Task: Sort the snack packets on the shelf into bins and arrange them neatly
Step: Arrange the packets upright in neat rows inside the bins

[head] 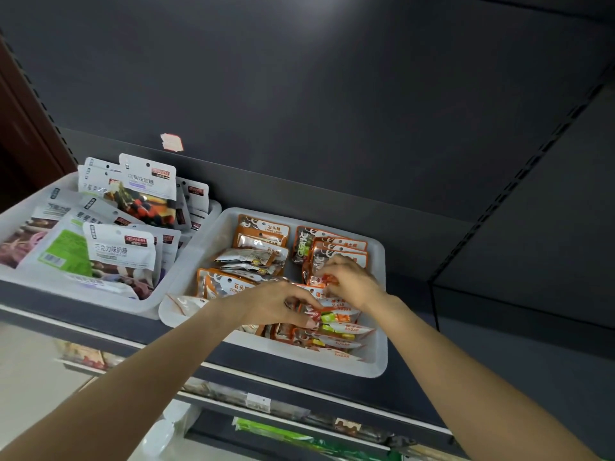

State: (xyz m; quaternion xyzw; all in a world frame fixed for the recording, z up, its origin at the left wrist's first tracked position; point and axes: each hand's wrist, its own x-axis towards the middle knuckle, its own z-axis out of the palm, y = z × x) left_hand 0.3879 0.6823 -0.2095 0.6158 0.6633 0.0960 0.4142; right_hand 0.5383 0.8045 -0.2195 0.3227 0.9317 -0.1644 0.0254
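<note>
I see left hand (279,302) and right hand (349,277) both pinching "SUGAR" packets (339,316) in right bin (377,254); left bin (186,261) packets (121,251) read "ZIRANPEI".

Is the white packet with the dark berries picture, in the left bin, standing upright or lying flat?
Upright. The berry packet stands on its lower edge in the left bin, hang hole on top, while packets in front lie tilted.

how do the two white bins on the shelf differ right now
The left bin holds large white packets, some standing upright, others lying loosely; the right bin holds smaller orange packets, mostly lying in rows. Both hands work only in the right bin: the left hand and right hand each pinch packets there. Both bins are white, shallow, and sit side by side.
</note>
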